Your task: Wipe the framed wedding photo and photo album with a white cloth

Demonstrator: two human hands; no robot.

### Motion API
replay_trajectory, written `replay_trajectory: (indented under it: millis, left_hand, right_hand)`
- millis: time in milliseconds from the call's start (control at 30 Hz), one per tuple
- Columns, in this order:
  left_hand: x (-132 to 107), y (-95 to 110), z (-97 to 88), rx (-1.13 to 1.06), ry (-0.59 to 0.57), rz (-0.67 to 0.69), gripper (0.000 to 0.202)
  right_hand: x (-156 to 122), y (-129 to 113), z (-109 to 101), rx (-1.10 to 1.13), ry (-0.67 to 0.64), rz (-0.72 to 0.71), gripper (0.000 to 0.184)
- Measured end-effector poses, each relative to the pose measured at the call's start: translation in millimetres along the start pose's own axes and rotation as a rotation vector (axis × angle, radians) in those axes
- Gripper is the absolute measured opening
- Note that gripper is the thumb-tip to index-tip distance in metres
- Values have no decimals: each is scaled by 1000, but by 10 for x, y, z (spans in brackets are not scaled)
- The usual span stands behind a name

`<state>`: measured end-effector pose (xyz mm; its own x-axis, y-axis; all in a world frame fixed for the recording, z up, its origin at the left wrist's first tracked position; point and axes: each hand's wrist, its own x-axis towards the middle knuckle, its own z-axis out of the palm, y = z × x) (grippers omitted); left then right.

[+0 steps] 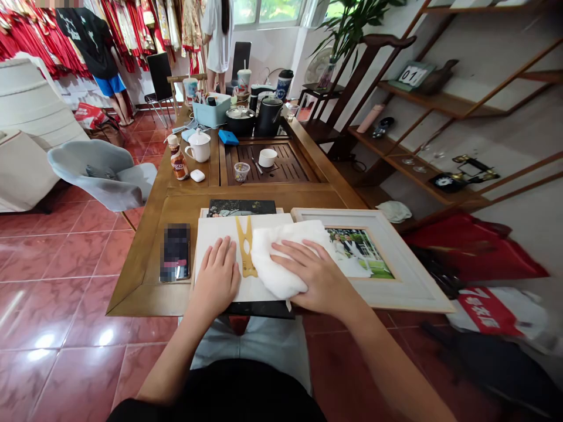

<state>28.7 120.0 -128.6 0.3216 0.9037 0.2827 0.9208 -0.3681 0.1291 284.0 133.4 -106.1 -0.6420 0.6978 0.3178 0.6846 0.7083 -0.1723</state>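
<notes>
A white board or album cover (pixel 224 231) with a gold cut-out-like design (pixel 247 252) lies at the table's near edge. My left hand (pixel 219 272) rests flat on its left part, fingers stretched out, holding nothing. In my right hand (pixel 314 272) is a folded white cloth (pixel 273 258), pressed down on the board's right side and covering part of the gold design. My right thumb is hidden. To the right, a white picture frame (pixel 409 281) holds a wedding photo (pixel 360 252), partly covered by the cloth and my hand. A dark picture (pixel 241 207) shows behind the board.
A phone (pixel 175 252) lies left of the board. Farther back are a sauce bottle (pixel 177 157), a white lidded cup (pixel 199 145), a small white cup (pixel 267 157) on a tea tray (pixel 288 167), and a kettle (pixel 268 116). Shelves (pixel 444 99) stand right; two people are behind.
</notes>
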Motion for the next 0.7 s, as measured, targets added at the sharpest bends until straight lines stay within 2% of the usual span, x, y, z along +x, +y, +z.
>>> replay_trajectory:
  millis: [167, 300, 467, 700]
  left_hand:
    - [1, -7, -8, -8, -24, 6, 48]
    - [-3, 4, -11, -4, -5, -13, 48]
    - [2, 2, -32, -26, 5, -8, 46]
    - [6, 29, -37, -20, 12, -37, 46]
  right_hand:
    - [275, 233, 105, -15, 29, 28, 54]
    - [386, 294, 128, -19, 29, 45, 53]
    - [320, 160, 63, -34, 21, 29, 51]
    - [56, -103, -51, 21, 5, -20, 52]
